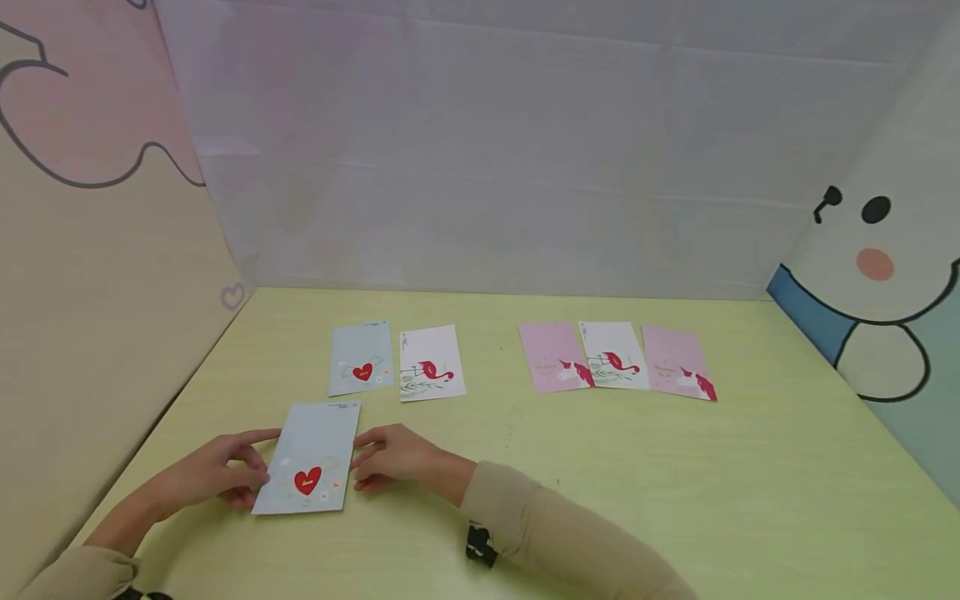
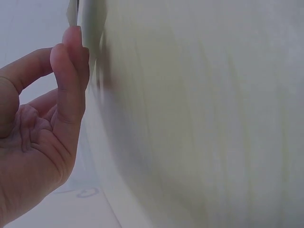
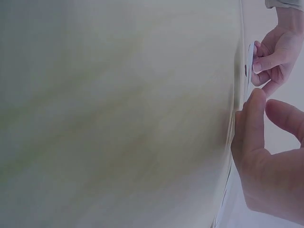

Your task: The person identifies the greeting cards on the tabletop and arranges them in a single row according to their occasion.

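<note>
A pale blue card with a red heart near its lower edge is between both hands at the front left of the table. My left hand holds its left edge, thumb at the lower part and index finger stretched towards the upper corner. In the right wrist view, the left hand grips the card's edge between thumb and fingers. My right hand has its fingertips right at the card's right edge, fingers loosely bent. Its thumb stands apart from the fingers in the right wrist view.
Behind lie a smaller-looking blue heart card and a white flamingo card. Further right are a pink unicorn card, another flamingo card and a second pink card. A pale wall borders the yellow-green table.
</note>
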Tool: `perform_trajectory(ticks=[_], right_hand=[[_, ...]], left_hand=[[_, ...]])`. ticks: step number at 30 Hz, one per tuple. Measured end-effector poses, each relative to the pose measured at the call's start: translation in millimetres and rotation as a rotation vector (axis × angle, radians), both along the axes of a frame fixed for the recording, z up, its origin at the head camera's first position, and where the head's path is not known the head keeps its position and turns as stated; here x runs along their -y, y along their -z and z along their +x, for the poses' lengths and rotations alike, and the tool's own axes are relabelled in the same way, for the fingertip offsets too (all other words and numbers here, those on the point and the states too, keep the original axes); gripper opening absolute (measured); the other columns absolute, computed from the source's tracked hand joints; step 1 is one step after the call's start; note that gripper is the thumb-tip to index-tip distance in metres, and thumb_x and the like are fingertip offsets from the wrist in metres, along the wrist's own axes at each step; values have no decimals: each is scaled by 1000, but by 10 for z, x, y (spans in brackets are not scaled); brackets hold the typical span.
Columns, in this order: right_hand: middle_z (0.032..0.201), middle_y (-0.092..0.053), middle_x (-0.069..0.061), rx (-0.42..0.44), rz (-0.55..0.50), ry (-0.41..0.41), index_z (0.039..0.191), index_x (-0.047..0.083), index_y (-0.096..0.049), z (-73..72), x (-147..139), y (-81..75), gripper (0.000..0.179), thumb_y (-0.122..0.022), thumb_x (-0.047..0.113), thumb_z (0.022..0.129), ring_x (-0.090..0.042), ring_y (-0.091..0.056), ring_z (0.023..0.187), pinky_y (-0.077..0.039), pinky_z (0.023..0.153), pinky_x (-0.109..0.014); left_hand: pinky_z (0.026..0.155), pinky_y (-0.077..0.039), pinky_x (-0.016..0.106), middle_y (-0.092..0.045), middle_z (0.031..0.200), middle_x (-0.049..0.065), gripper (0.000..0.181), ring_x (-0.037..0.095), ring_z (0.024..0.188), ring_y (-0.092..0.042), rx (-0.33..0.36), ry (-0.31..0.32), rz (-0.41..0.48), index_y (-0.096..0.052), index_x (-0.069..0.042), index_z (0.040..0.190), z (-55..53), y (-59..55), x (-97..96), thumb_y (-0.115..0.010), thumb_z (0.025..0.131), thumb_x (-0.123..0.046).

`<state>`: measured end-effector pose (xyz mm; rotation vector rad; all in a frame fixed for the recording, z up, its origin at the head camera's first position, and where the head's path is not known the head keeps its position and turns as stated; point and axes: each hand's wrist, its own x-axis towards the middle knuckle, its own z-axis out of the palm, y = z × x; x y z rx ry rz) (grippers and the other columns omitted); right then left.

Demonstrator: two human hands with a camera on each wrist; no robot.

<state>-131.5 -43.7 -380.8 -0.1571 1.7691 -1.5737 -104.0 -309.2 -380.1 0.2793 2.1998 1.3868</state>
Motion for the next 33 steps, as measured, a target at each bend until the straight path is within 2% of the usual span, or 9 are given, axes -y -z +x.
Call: perform_trajectory(ticks=[12,21,28,33], right_hand=[[81,-60,-7,29,-3,-45,114,0,-52,-31,17,6,34,-60,-2,80,-18,-61,65,-52,63,-31],[80,-61,-6,16,-2,-66,115,-1,-51,-23,35,12,36,-61,0,80,-20,-62,66,-52,62,-31],[79,-62,-6,9,-3,-82,116,-1,-51,-21,35,17,37,-61,1,80,-20,-61,66,-52,62,-31],[79,-62,-6,6,10,-85,116,0,-51,-10,34,3,37,-61,2,81,-19,-61,65,-52,63,-31]], left_hand=[[52,-50,34,-50,81,13,66,25,61,-57,-7,9,-45,-18,17,130,-11,-2,4,-58,83,-6],[50,-50,33,-50,77,12,67,22,59,-57,-30,29,-65,-16,19,129,-34,14,20,-59,83,-5],[49,-50,33,-49,74,10,68,22,56,-55,-51,14,-113,-18,19,129,-31,9,4,-61,81,-5],[49,-50,32,-47,73,10,69,22,56,-54,-38,6,-131,-19,19,129,-19,-19,-11,-61,81,-5]])
